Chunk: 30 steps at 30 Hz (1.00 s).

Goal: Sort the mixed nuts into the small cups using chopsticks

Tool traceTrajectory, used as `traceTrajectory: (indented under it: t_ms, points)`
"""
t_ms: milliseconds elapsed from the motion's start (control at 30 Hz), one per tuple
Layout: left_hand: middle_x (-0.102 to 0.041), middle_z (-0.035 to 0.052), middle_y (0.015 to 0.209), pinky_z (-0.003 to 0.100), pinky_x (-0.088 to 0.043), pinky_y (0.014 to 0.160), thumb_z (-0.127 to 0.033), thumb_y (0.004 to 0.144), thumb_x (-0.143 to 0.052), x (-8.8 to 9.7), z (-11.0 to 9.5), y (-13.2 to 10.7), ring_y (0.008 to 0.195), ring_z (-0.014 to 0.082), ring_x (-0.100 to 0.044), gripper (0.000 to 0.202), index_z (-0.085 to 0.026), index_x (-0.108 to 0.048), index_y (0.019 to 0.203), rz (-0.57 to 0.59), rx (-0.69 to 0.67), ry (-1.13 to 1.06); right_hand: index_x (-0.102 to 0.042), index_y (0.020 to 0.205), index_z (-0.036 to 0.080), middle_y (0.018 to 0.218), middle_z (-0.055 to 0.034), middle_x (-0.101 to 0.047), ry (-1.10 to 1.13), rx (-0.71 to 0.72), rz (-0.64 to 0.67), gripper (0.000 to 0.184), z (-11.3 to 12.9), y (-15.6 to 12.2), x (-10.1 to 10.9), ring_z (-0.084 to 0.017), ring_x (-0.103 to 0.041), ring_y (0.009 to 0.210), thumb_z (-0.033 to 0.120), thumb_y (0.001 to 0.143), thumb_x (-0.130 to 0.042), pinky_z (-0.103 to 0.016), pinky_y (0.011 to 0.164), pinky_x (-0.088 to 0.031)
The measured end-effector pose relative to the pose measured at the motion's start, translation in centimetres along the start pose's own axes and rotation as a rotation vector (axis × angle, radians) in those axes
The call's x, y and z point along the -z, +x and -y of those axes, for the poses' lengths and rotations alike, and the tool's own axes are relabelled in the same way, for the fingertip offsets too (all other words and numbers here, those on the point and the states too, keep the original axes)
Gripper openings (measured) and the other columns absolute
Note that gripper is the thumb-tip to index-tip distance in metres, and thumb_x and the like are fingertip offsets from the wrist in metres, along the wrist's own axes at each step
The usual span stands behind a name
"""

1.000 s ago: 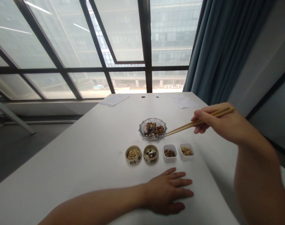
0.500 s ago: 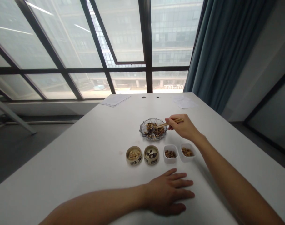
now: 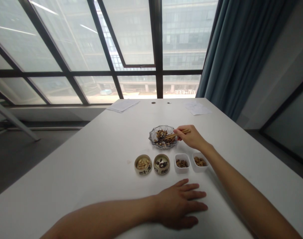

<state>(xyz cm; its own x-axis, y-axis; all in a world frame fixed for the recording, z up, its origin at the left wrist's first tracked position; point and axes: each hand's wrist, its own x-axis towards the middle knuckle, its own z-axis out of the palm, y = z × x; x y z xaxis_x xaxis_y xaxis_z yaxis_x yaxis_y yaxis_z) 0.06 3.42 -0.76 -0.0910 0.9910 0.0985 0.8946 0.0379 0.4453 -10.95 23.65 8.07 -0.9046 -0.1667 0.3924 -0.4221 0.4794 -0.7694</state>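
My right hand point(image 3: 188, 135) is closed around a pair of wooden chopsticks point(image 3: 175, 134), whose tips reach into a scalloped glass bowl point(image 3: 151, 136) of mixed nuts and seeds point(image 3: 162, 141). Whether the tips pinch a piece is too small to tell. Palm down on the table, my left hand point(image 3: 181, 205) lies with spread fingers, holding nothing. Between the hands stands a row of small containers: a round bowl point(image 3: 143, 171) of peanuts, a round bowl point(image 3: 161, 171) with dark seeds, a white square dish point(image 3: 182, 170) of brown pieces, and another white dish point(image 3: 199, 168) of lighter brown pieces.
The white table point(image 3: 91, 166) runs toward the windows. Papers point(image 3: 123, 105) lie at its far left corner and a sheet point(image 3: 197, 108) at the far right. Two small dark items, one a round disc point(image 3: 153, 102), sit near the far edge. A blue curtain point(image 3: 231, 59) hangs at right.
My right hand has shifted slightly left and toward me, and the chopsticks sit lower over the glass bowl. My left hand stays in place.
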Motion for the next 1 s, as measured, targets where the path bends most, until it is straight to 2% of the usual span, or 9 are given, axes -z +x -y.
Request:
traceTrajectory:
  t_ms: [267, 500, 600, 733, 833, 1000]
  points:
    - [-0.043, 0.0076, 0.165, 0.055, -0.017, 0.130, -0.045, 0.106, -0.049, 0.0, 0.0, 0.0, 0.158, 0.0304, -0.030, 0.050, -0.023, -0.053, 0.151, 0.007, -0.002, 0.009, -0.069, 0.065, 0.018, 0.062, -0.0045, -0.072, 0.020, -0.012, -0.048, 0.046, -0.4, 0.0, -0.6, -0.021, -0.071, 0.061, 0.050, 0.097, -0.061, -0.028, 0.057, -0.050]
    - [-0.042, 0.0066, 0.166, 0.054, -0.016, 0.131, -0.045, 0.106, -0.049, -0.2, 0.1, -0.1, 0.158, 0.0295, -0.030, 0.050, -0.024, -0.053, 0.151, -0.006, -0.001, 0.006, -0.073, 0.069, 0.018, 0.064, -0.0060, -0.074, 0.010, 0.007, -0.100, 0.047, -0.3, 0.0, -0.1, -0.021, -0.071, 0.061, 0.053, 0.098, -0.061, -0.029, 0.057, -0.052]
    - [-0.043, 0.0060, 0.165, 0.054, -0.017, 0.131, -0.046, 0.106, -0.048, -0.3, 0.1, -0.1, 0.157, 0.0292, -0.030, 0.050, -0.024, -0.053, 0.151, -0.011, -0.006, 0.017, -0.076, 0.072, 0.016, 0.065, -0.0075, -0.075, 0.049, 0.004, -0.138, 0.047, 0.8, -0.1, 0.7, -0.021, -0.072, 0.060, 0.054, 0.097, -0.064, -0.030, 0.057, -0.055]
    - [-0.044, 0.0069, 0.165, 0.054, -0.017, 0.131, -0.046, 0.106, -0.048, -0.1, 0.1, -0.1, 0.157, 0.0298, -0.031, 0.050, -0.023, -0.053, 0.150, -0.012, -0.013, 0.020, -0.081, 0.080, 0.015, 0.067, -0.0090, -0.077, 0.164, -0.001, -0.166, 0.046, 3.6, -0.9, 2.6, -0.021, -0.074, 0.059, 0.057, 0.094, -0.068, -0.030, 0.057, -0.060]
    - [-0.043, 0.0075, 0.165, 0.053, -0.017, 0.131, -0.045, 0.106, -0.048, 0.1, 0.0, 0.0, 0.157, 0.0300, -0.031, 0.050, -0.023, -0.053, 0.151, -0.009, -0.013, 0.019, -0.082, 0.082, 0.016, 0.068, -0.0087, -0.077, 0.190, 0.018, -0.096, 0.044, 6.2, -2.1, 4.2, -0.020, -0.074, 0.058, 0.056, 0.094, -0.070, -0.030, 0.057, -0.062]
    - [-0.044, 0.0076, 0.165, 0.055, -0.017, 0.130, -0.044, 0.106, -0.049, -0.1, 0.0, 0.1, 0.157, 0.0309, -0.032, 0.049, -0.023, -0.054, 0.150, -0.018, -0.014, 0.009, -0.082, 0.079, 0.017, 0.065, -0.0070, -0.077, 0.194, -0.009, 0.147, 0.036, 8.8, -3.7, 5.6, -0.018, -0.073, 0.057, 0.048, 0.094, -0.072, -0.026, 0.053, -0.060]
